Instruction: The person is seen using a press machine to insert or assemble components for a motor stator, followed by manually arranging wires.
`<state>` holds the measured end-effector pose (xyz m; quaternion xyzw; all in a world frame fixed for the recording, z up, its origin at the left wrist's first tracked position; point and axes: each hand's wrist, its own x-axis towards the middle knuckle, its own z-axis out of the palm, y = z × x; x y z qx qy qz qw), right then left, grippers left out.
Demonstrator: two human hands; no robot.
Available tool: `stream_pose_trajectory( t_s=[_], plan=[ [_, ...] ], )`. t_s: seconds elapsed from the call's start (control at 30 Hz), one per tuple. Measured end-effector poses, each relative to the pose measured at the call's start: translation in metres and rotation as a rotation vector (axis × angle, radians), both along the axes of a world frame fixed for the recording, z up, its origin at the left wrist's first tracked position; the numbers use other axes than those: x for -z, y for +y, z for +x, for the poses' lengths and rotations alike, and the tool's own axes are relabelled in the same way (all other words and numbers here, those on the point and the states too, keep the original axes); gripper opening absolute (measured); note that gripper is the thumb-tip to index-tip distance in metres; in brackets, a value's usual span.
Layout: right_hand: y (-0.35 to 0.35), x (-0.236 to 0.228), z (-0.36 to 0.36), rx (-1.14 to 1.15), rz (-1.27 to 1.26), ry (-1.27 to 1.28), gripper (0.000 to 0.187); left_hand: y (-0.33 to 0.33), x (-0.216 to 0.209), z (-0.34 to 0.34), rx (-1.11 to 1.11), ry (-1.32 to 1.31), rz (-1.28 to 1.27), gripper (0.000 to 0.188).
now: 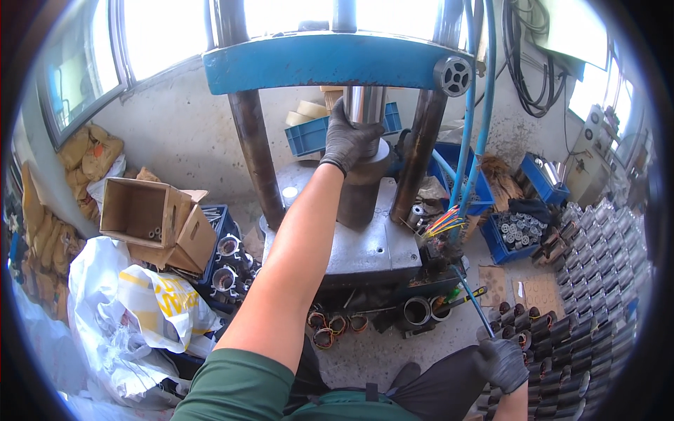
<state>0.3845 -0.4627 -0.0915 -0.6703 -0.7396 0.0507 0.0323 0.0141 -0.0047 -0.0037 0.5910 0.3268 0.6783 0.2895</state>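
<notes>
My left hand [345, 142], in a dark grey glove, reaches forward into a blue-framed press. Its fingers wrap round the lower part of a shiny metal cylinder [366, 104] under the blue crossbeam [337, 64]. Below that hand, a thick dark metal sleeve [360, 196] stands upright on the grey press table [330, 249]. Whether the cylinder enters the sleeve is hidden by my hand. Low on the right, my gloved right hand [503, 363] is closed on the end of a long thin lever [474, 302], which slants up toward the press's right side.
Dark steel columns [256, 151] flank the work. Blue hoses and coloured wires [444, 223] run down the right side. Stacked metal cylinders [597, 259] and a blue crate of parts [518, 235] stand right. Cardboard boxes [151, 214] and white bags [105, 309] crowd the left.
</notes>
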Motion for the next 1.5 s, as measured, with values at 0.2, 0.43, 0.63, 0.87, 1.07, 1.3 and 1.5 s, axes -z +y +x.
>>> stream_pose_trajectory(
  t_s=[0.2, 0.43, 0.63, 0.87, 1.07, 1.3, 1.5],
  plan=[
    [0.001, -0.003, -0.004, 0.031, 0.005, -0.033, 0.03, 0.0, 0.0, -0.007, 0.096, -0.049, -0.067, 0.099],
    [0.002, -0.001, -0.002, 0.011, 0.023, -0.062, 0.03, -0.007, -0.006, -0.013, 0.103, -0.026, -0.141, 0.091],
    [0.005, -0.005, -0.001, -0.008, 0.029, -0.075, 0.029, -0.001, 0.0, -0.015, 0.134, -0.027, -0.105, 0.092],
    [0.017, -0.03, 0.003, -0.127, -0.049, -0.101, 0.022, 0.009, 0.001, -0.016, 0.067, 0.051, -0.121, 0.087],
    [0.029, -0.036, 0.01, -0.086, 0.099, 0.046, 0.022, 0.0, -0.001, -0.016, 0.08, 0.035, -0.131, 0.082],
    [0.021, -0.03, 0.02, -0.156, -0.172, -0.139, 0.023, 0.004, 0.002, -0.016, 0.073, 0.038, -0.141, 0.082],
    [0.022, -0.032, 0.021, -0.143, -0.142, -0.044, 0.019, 0.004, 0.004, -0.017, 0.068, 0.047, -0.155, 0.082]
  ],
)
